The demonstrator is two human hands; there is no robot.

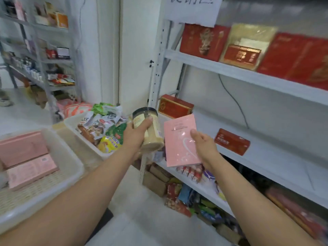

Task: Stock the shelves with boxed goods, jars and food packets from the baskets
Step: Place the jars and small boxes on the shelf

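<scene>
My left hand (135,134) grips a clear jar (150,132) with a dark lid and pale contents, tilted, in front of the shelf's left post. My right hand (204,146) holds a flat pink box (179,139) with a white heart, thumb on its face, above the front edge of the middle shelf (266,157). On that shelf lie a small red box (231,142) and a red-and-gold box (174,106) at the back left. A white basket (83,137) of food packets stands left of the jar. Another white basket (58,174) at near left holds pink boxes.
The upper shelf (248,73) carries large red and gold gift boxes. Under the middle shelf, packets and cartons (188,196) are piled on the floor. A second rack (44,55) with stocked goods stands at far left. A cable hangs behind the middle shelf.
</scene>
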